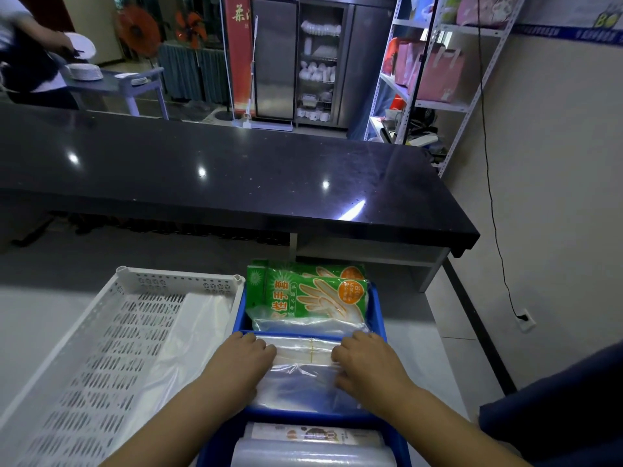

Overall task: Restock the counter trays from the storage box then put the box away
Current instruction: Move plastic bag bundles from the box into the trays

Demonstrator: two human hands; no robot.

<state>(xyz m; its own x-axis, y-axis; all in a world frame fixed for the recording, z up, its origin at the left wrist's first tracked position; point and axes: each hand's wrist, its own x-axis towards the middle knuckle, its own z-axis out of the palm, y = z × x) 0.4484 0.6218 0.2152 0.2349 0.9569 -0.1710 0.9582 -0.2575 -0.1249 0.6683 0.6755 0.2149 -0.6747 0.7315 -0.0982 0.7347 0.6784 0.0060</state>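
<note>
On the pale worktop, left hand and right hand hold a bundle in the blue box.
Fingers curl over opposite ends of the clear bag bundle, which lies in the middle compartment. Green glove packs fill the far compartment, rolls the near one. A white tray stands just left of the box.

The green glove packet, at twelve o'clock, reads "性手套". The red banner, at eleven o'clock, shows "茶". The wall poster, at one o'clock, shows "BO".
</note>
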